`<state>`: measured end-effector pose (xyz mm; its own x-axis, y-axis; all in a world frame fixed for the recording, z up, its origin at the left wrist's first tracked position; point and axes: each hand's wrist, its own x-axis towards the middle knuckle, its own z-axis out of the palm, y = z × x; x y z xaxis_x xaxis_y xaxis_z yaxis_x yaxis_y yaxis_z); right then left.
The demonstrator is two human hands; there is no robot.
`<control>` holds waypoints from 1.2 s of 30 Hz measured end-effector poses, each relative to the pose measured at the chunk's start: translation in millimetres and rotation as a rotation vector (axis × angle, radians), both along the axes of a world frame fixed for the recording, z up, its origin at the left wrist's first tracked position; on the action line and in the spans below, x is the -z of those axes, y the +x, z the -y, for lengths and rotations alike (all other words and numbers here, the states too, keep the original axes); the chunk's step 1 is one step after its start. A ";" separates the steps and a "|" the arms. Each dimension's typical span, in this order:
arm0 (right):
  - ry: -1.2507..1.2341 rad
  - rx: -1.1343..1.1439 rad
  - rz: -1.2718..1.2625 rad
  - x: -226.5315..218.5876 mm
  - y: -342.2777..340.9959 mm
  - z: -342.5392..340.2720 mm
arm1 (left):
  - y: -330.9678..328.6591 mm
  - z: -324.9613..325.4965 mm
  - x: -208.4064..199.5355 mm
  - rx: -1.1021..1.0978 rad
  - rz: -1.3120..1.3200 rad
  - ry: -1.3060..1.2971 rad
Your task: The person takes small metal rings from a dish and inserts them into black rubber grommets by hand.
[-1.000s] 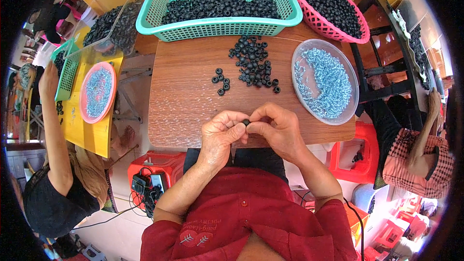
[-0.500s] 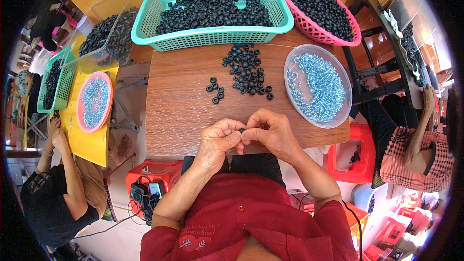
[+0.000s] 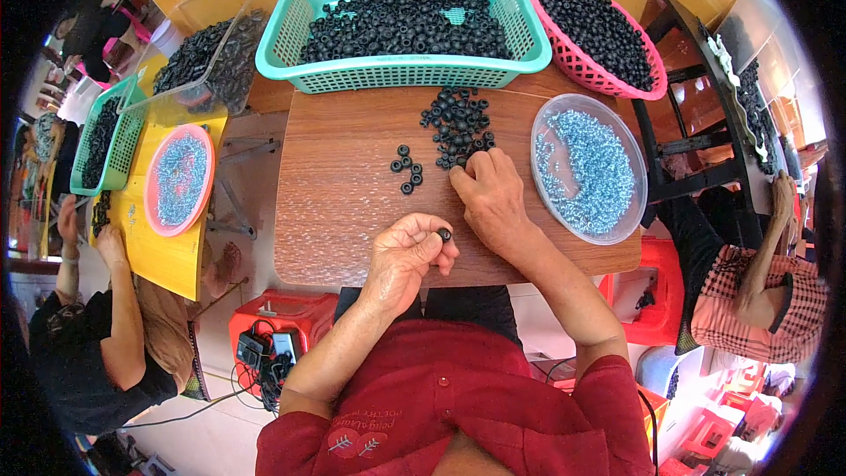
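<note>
My left hand (image 3: pixel 407 251) is closed above the table's near edge, pinching a small black round piece with a hole (image 3: pixel 444 234) between thumb and forefinger. Further forward, my right hand (image 3: pixel 492 198) rests at the near edge of a loose pile of the same black pieces (image 3: pixel 456 119). Its fingers curl down and close together, and the back of the hand hides the fingertips. Left of that pile lies a small group of several black pieces (image 3: pixel 406 166). A clear round tub (image 3: pixel 636 203) of tiny shiny light-blue parts (image 3: pixel 595 172) stands right of my right hand.
A green basket (image 3: pixel 401 73) and a pink basket (image 3: pixel 608 84), both holding black pieces, stand at the brown table's (image 3: pixel 339 211) far side. At left, a co-worker's hand (image 3: pixel 111 247) is at a yellow table (image 3: pixel 163 256). Red stools (image 3: pixel 652 300) flank me.
My right hand has left my left hand and moved forward to the pile of black pieces. My left hand stays in place, still holding its piece.
</note>
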<state>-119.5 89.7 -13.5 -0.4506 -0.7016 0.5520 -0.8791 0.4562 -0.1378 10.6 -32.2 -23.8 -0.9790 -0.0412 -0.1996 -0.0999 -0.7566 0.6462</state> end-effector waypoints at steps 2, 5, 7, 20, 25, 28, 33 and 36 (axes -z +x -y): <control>0.035 -0.007 0.036 -1.5 1.0 0.6 | 0.5 1.0 0.4 -0.006 0.003 0.009; -0.016 -0.039 0.138 -2.7 4.2 -3.2 | 0.6 2.6 1.8 -0.014 -0.004 0.026; -0.021 -0.019 0.147 -5.6 6.6 -6.3 | 0.4 2.9 2.5 -0.017 -0.007 0.029; 0.073 -0.046 0.112 2.0 5.3 -9.0 | 0.4 1.7 4.1 -0.030 -0.019 0.010; 0.030 -0.039 0.154 -2.7 12.1 -4.5 | 1.6 1.1 2.9 -0.038 -0.026 -0.003; 0.046 -0.029 0.127 3.9 9.9 -4.2 | 0.7 0.8 2.7 -0.033 -0.016 0.000; 0.055 -0.030 0.088 5.2 11.4 -3.7 | 2.2 1.1 3.4 -0.035 -0.026 0.001; -0.084 -0.035 0.213 -2.7 18.7 -10.4 | 2.1 1.2 2.9 -0.037 -0.026 0.020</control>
